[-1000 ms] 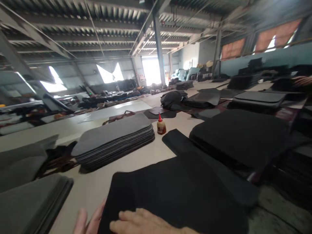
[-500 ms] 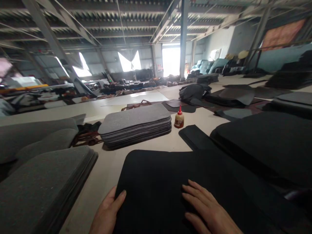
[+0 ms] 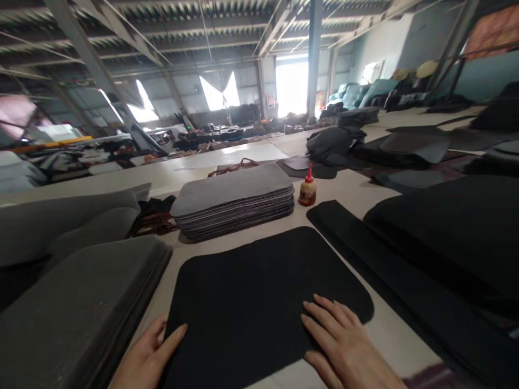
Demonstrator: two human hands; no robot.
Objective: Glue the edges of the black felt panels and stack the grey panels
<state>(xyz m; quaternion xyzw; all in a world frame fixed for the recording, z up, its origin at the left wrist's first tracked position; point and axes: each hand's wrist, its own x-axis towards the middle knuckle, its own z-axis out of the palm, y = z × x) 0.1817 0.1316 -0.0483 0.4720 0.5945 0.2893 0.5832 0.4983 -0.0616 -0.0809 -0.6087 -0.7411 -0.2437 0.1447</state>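
Note:
A black sheet with rounded corners (image 3: pixel 243 292) lies in front of me on the pale table (image 3: pixel 194 246). My left hand (image 3: pixel 152 348) grips its left edge, thumb on top and the other fingers mostly hidden below. On the sheet's right part rests my right hand (image 3: pixel 338 335), flat with fingers stretched out. Just beyond the sheet stands a neat stack of grey rounded panels (image 3: pixel 239 189). Beside that stack a small bottle with a red nozzle (image 3: pixel 307 192) stands upright, brownish stuff inside.
At the left is a thick pile of dark grey sheets (image 3: pixel 93 292), with brown straps (image 3: pixel 156 219) behind it. A long black strip (image 3: pixel 365 259) runs along the right, next to a large black pile (image 3: pixel 454 232). A dark bundle (image 3: pixel 334 145) lies farther back.
The black sheet has shifted left and turned, so its right rounded corner and bare table beside it now show. My left hand moved left with it; my right hand stays on top.

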